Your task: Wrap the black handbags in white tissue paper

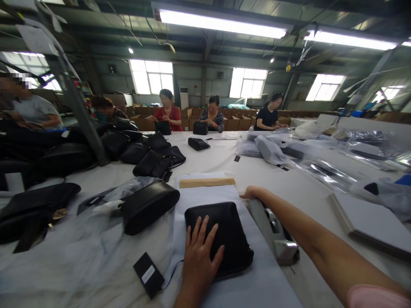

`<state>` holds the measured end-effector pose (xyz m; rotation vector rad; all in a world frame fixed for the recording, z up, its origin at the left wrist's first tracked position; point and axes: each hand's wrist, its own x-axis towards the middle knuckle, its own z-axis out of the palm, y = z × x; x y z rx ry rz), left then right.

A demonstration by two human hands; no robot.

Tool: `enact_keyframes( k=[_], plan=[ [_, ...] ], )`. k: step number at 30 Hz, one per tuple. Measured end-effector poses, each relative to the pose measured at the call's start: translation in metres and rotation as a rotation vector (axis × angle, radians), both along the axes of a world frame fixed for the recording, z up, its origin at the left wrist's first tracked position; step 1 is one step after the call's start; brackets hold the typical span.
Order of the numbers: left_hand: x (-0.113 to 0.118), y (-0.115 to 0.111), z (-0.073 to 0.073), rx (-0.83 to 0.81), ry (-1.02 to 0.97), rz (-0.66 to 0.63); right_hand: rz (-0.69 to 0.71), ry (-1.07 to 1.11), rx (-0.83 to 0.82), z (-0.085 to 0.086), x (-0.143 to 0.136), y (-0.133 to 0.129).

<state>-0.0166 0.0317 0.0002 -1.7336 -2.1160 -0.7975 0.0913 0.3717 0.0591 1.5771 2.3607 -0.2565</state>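
Note:
My left hand lies with spread fingers on a black bag, which rests on white paper. A strip of brown tape crosses the paper's far end. My right hand reaches to the paper's far right edge, beside the tape dispenser; its fingers are bent down and mostly hidden, so what they hold cannot be made out. A black tag on a cord lies left of my left hand.
Another black bag lies left of the paper, with plastic wrap. Piled black bags fill the left. A white stack and wrapped items are right. Several people sit across the table.

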Motion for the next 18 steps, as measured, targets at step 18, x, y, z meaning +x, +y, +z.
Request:
enact_keyframes(
  k=[18],
  plan=[
    [-0.006, 0.009, -0.025, 0.119, 0.069, 0.040, 0.558, 0.446, 0.097, -0.036, -0.103, -0.009]
  ],
)
